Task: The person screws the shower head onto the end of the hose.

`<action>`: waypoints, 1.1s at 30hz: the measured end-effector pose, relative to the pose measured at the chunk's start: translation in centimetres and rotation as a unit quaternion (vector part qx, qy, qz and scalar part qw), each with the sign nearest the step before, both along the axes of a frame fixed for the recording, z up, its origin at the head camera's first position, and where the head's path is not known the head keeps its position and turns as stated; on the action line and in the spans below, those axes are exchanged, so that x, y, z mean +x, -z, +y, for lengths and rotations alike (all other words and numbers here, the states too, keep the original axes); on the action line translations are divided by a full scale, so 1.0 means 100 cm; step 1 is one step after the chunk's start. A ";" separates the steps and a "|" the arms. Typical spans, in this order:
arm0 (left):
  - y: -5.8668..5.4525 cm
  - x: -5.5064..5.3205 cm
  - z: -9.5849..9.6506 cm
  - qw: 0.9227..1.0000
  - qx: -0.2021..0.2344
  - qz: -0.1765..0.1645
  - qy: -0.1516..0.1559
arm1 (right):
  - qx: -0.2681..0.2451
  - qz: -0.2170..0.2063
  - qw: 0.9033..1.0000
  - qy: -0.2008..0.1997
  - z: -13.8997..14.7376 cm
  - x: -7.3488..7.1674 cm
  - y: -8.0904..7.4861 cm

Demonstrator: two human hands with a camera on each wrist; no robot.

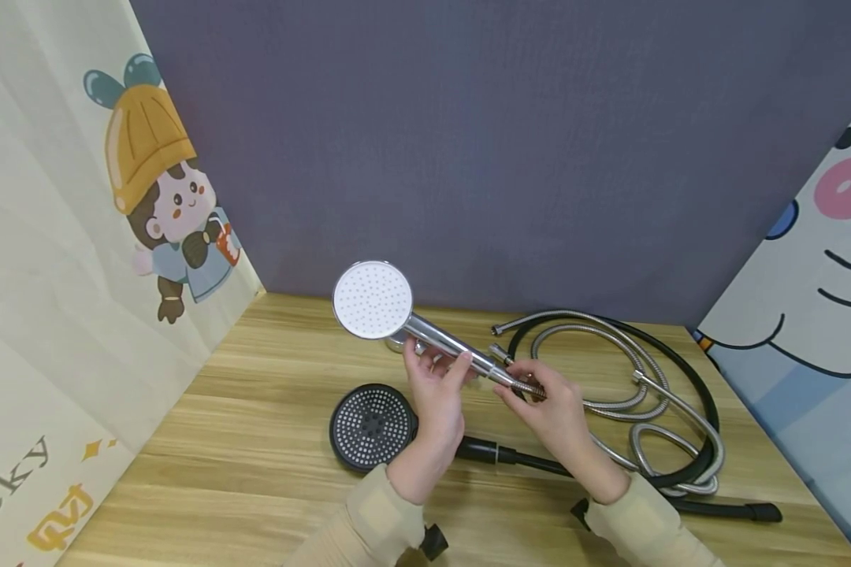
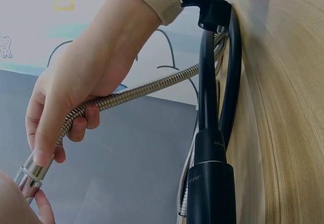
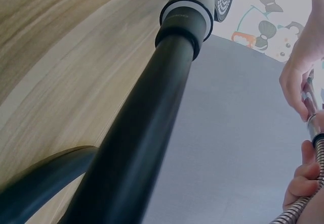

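A chrome shower head [image 1: 373, 300] with a white spray face is held up over the table, tilted, its handle running down to the right. My left hand [image 1: 436, 390] grips that handle from below. At the handle's lower end, my right hand [image 1: 549, 405] pinches the end fitting of a metal shower hose [image 2: 136, 93]. Fitting and handle meet end to end in the left wrist view, in line with each other. Below my hands lies a black shower head [image 1: 371, 428], joined to a black hose [image 3: 136, 128].
Coiled metal hoses [image 1: 613, 331] and a black hose loop lie on the right of the wooden table [image 1: 206, 457]. A small black bracket [image 1: 434, 542] is near the left sleeve. A dark grey panel [image 1: 468, 157] stands behind, with printed sheets at both sides.
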State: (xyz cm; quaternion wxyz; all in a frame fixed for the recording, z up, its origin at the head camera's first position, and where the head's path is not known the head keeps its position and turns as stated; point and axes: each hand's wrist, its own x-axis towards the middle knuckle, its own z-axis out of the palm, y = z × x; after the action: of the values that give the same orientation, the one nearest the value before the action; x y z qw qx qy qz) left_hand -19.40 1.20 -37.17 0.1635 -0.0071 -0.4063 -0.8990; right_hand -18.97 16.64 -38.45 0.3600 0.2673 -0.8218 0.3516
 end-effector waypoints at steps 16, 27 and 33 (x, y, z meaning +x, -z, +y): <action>-0.003 0.002 0.000 1.000 0.004 -0.005 0.000 | -0.010 0.000 1.000 0.018 -0.002 0.000 0.001; -0.001 0.001 0.000 1.000 -0.005 0.001 0.003 | -0.004 -0.003 1.000 0.018 -0.001 0.001 0.000; -0.001 0.000 0.000 1.000 -0.002 0.000 0.004 | -0.001 -0.011 1.000 0.015 0.000 0.000 0.001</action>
State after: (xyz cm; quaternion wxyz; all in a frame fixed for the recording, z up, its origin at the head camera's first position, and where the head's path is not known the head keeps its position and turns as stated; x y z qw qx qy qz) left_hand -19.37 1.23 -37.08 0.1595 -0.0088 -0.4079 -0.8989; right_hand -18.96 16.64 -38.59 0.3564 0.2504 -0.8295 0.3495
